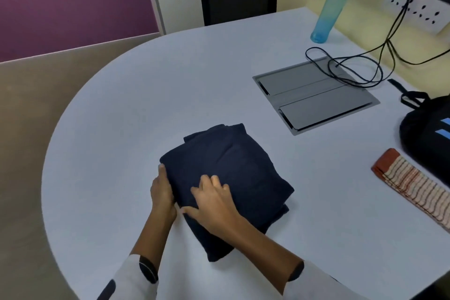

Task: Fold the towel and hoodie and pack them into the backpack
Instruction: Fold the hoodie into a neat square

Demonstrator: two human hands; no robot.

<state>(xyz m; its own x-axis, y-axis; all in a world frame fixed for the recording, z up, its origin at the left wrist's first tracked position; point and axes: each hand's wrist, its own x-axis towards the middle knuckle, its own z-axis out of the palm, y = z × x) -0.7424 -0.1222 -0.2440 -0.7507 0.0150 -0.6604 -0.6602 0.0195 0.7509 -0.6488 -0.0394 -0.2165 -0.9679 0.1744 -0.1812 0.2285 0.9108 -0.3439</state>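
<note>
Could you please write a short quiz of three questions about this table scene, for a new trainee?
1. True or false: the navy hoodie is already inside the backpack.
2. Which item lies folded just in front of the backpack? A. the striped towel B. a book C. a pair of shoes
3. Fill in: the right hand rests on top of the ____, while the left hand is at its left edge.

Key
1. False: it lies folded on the table.
2. A
3. hoodie
</note>
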